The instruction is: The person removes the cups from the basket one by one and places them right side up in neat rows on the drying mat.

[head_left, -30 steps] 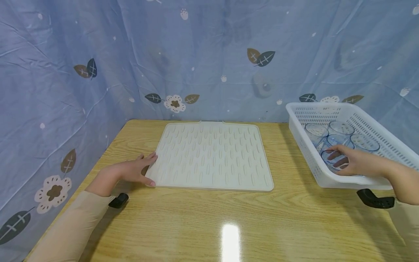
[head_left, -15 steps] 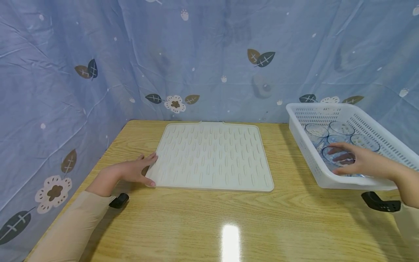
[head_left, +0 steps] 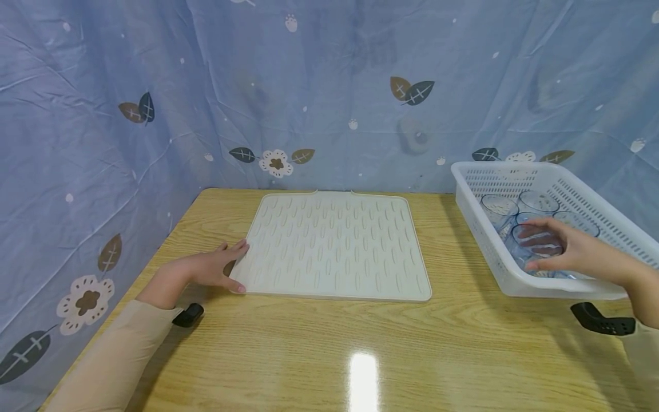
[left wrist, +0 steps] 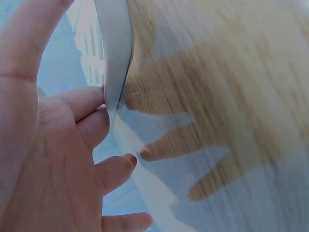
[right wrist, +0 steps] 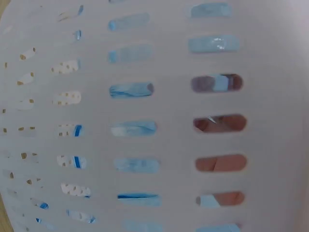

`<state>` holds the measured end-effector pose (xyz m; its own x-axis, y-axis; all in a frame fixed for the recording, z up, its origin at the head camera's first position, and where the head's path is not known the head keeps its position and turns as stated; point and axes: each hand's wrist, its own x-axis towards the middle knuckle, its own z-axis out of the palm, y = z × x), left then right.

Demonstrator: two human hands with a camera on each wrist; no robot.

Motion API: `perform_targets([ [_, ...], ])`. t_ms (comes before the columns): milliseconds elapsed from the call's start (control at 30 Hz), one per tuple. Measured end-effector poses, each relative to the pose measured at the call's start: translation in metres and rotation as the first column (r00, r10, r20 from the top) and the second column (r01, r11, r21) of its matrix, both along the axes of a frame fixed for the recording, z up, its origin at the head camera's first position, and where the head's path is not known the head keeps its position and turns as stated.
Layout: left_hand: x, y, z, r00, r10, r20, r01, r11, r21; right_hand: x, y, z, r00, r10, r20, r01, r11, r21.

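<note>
A white drying mat (head_left: 334, 246) with raised oval ridges lies on the wooden table. My left hand (head_left: 208, 268) is at its left side, fingers and thumb spread and nearly straight. In the left wrist view, fingertips touch the mat's edge (left wrist: 116, 53). Over on the right, my right hand (head_left: 582, 249) reaches into a white slotted basket (head_left: 481, 237). Its thumb and fingers curve round the upper part of a clear blue-tinted glass (head_left: 517, 250), partly hidden by the hand. The right wrist view shows only the basket's slotted wall (right wrist: 174, 106), with bits of hand and blue through the slots.
Several more glasses stand in the basket behind the right hand, including one at the back left (head_left: 498, 207). A blue patterned curtain (head_left: 329, 103) hangs behind and left of the table (head_left: 288, 349). The basket's raised rim surrounds the glasses.
My right hand has shifted slightly right and up in the head view. The glass rim between its fingers has moved a little with it. My left hand and the mat stay put.
</note>
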<state>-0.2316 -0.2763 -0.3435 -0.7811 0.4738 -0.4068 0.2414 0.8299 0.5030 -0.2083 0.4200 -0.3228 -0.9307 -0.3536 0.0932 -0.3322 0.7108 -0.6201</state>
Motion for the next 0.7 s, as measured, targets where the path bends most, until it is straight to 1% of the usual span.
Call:
perform_targets([
  [133,-0.0003,-0.0005,-0.001,1.0,-0.001,-0.002,0.001,1.0,-0.001,0.0019,-0.0001,0.0012,1.0,-0.007,-0.023,0.006,0.999,-0.05],
  [433,-0.0004,-0.0013,-0.0024,1.0,-0.004,-0.001,0.004,1.0,0.006,0.0061,0.0004,0.0041,0.998,0.017,-0.057,-0.027,0.984,-0.174],
  [700,0.0002,-0.0007,-0.0022,1.0,-0.006,-0.005,0.006,1.0,-0.002,0.009,0.0001,0.0083,0.994,0.028,-0.104,-0.051,0.973,-0.226],
])
